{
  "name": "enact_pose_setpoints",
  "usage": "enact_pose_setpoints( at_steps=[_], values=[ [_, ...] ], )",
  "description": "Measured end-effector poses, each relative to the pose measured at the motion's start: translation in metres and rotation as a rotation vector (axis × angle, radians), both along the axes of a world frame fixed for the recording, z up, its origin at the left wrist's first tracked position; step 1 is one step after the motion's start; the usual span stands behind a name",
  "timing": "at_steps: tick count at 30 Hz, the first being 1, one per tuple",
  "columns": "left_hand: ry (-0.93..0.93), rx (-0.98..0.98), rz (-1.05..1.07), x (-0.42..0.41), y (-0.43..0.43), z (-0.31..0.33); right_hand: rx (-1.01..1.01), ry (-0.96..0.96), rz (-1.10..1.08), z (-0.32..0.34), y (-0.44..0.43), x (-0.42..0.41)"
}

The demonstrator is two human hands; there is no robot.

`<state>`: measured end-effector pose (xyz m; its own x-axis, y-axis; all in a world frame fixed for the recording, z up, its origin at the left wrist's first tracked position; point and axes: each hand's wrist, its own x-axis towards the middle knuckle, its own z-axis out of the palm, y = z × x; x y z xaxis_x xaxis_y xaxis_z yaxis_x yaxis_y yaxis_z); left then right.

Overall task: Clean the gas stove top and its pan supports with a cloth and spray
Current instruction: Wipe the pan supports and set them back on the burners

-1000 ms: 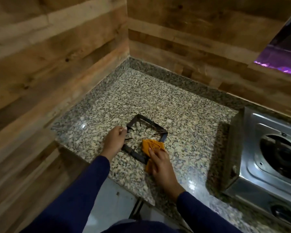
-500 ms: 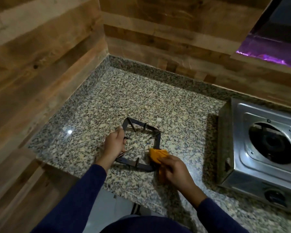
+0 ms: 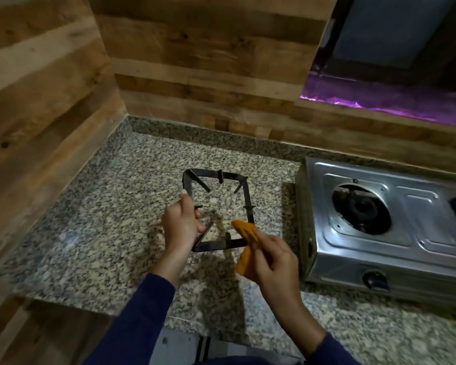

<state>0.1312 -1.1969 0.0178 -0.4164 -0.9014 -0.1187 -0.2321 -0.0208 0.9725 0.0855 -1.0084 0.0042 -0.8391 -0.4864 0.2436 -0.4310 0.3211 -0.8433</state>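
A black square pan support (image 3: 245,191) is tilted up off the granite counter (image 3: 95,233), held by its left bar in my left hand (image 3: 182,222). My right hand (image 3: 271,256) grips a folded orange cloth (image 3: 244,230) pressed against the support's near right corner. The steel gas stove (image 3: 379,227) stands to the right, its left burner (image 3: 361,209) bare with no support over it. No spray bottle is in view.
Wood-panelled walls (image 3: 50,101) close the counter at the left and back. A dark window ledge with purple light (image 3: 392,101) sits above the stove. The stove's knob (image 3: 374,280) faces the counter's front edge.
My left hand has raised and turned the pan support so it stands more upright. My right hand with the cloth has slid to the near right corner. The view shifted right, showing more stove.
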Motion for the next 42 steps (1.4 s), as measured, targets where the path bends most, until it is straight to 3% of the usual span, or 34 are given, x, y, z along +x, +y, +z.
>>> enact_pose_setpoints(
  at_steps=[2,6,10,13,16,19,21,23,27,32,34,37,39,42],
  values=[
    [0.033,-0.016,-0.010,-0.007,0.011,0.012,-0.021,0.108,0.037,0.017,-0.004,0.006],
    [0.131,0.022,-0.009,-0.026,0.036,0.029,0.173,0.381,0.301,0.030,0.000,0.016],
    [0.150,0.046,-0.024,-0.038,0.054,0.040,-0.012,0.138,0.164,0.066,0.046,-0.016],
    [0.178,0.044,-0.052,-0.047,0.072,0.046,-0.114,0.266,-0.041,0.103,0.065,-0.061],
    [0.215,0.038,-0.096,-0.058,0.105,0.057,-0.028,0.328,-0.069,0.113,0.068,-0.109],
    [0.192,-0.151,-0.139,-0.063,0.130,0.063,0.155,0.185,-0.051,0.104,0.078,-0.140],
    [0.173,-0.245,-0.157,-0.064,0.143,0.065,0.059,0.072,-0.197,0.107,0.096,-0.157],
    [0.167,-0.268,-0.165,-0.068,0.158,0.068,-0.158,0.033,-0.315,0.118,0.116,-0.165],
    [0.214,-0.305,-0.204,-0.088,0.198,0.073,-0.173,0.152,-0.154,0.124,0.124,-0.150],
    [0.217,-0.255,-0.143,-0.114,0.244,0.074,-0.332,0.074,-0.093,0.113,0.170,-0.141],
    [0.212,-0.331,-0.155,-0.122,0.257,0.077,-0.398,0.246,-0.057,0.120,0.187,-0.145],
    [0.223,-0.413,-0.248,-0.141,0.286,0.084,-0.226,0.495,0.058,0.128,0.199,-0.167],
    [0.227,-0.347,-0.299,-0.155,0.306,0.084,-0.157,0.436,0.085,0.128,0.214,-0.182],
    [0.202,-0.314,-0.334,-0.165,0.329,0.078,-0.258,0.352,0.031,0.128,0.250,-0.195]
  ],
)
